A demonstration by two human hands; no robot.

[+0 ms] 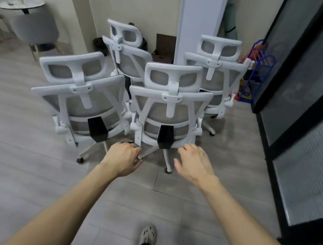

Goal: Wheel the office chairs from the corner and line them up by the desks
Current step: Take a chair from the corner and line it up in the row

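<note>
Stock of the corner, taken from just behind the person:

1. Nearest office chair point(169, 111): white frame, grey mesh back, headrest, black lumbar block. It stands back-on, directly beyond both sets of fingertips.
2. Second office chair point(82, 101): same model, to the left of the left fingers, beside item 1.
3. Third office chair point(127, 58): beyond and left of the fingers, behind the front pair.
4. Fourth office chair point(216, 74): beyond and right of the fingers, near the blue wire rack point(258, 77).
5. Left hand point(124, 159): fingers loosely curled, tips at the lower left corner of item 1's back frame. Whether they touch it cannot be told, and no grip shows.
6. Right hand point(194, 162): fingers relaxed and slightly spread, holding nothing, just short of the lower right of the same frame.
7. Round table point(21, 4): far left of the fingers, well apart from the chairs.
8. Glass partition point(300, 98): to the right of the right fingers.

Progress, by my reckoning: all four chairs are bunched in the corner and no desk is in sight, so nothing is lined up. The job looks to be at its very start, with item 1 about to be taken hold of. Gripping it, wheeling it out, and doing the same for the other three all remain.
</note>
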